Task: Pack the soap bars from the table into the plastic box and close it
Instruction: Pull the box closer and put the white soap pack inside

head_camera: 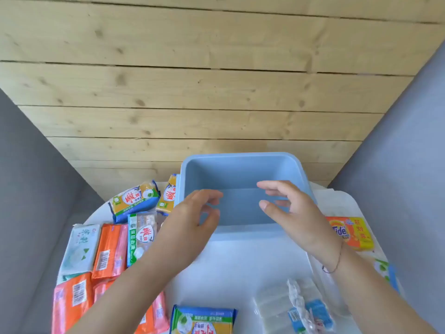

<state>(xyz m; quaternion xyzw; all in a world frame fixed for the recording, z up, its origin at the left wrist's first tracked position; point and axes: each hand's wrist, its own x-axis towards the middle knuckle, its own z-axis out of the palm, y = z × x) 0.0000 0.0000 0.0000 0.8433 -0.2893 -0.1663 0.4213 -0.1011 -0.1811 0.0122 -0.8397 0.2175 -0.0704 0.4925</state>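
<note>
Open plastic box (240,174) at the far middle of the surface (240,266), both hands over its near edge: left hand (190,220) at the left wall, right hand (293,213) toward the right. Left of the left hand, a cluster of soap bars (110,251); right of the right hand, one soap bar (350,232). Nearer than both hands, another bar (202,320) and a clear wrapped pack (296,307).
</note>
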